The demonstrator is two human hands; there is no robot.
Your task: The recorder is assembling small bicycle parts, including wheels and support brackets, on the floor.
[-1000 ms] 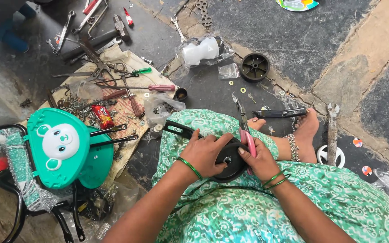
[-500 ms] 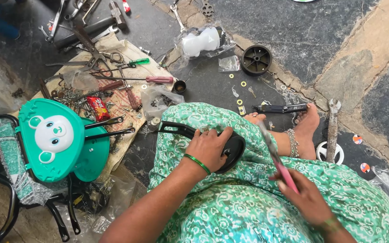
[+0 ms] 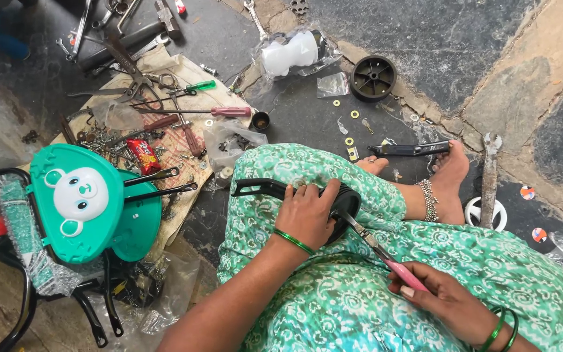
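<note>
I sit on the ground in green patterned clothes. My left hand [image 3: 307, 214] presses down on a black plastic wheel part [image 3: 345, 201] resting on my knee, its black bracket [image 3: 255, 189] sticking out to the left. My right hand [image 3: 439, 298] grips the pink handle of a screwdriver [image 3: 386, 256], whose metal shaft points up-left and meets the black part just right of my left hand's fingers.
A teal child's seat with a bear face [image 3: 83, 202] on a black frame lies at left. Tools, screwdrivers and small hardware are spread on cardboard [image 3: 164, 117] above it. A black wheel [image 3: 373, 77], a bagged white part [image 3: 291, 53], washers and a wrench [image 3: 489, 179] lie on the stone floor.
My right hand has drawn back from the black part toward my lap, and the screwdriver now reaches from it to the part. The left hand stays on the part.
</note>
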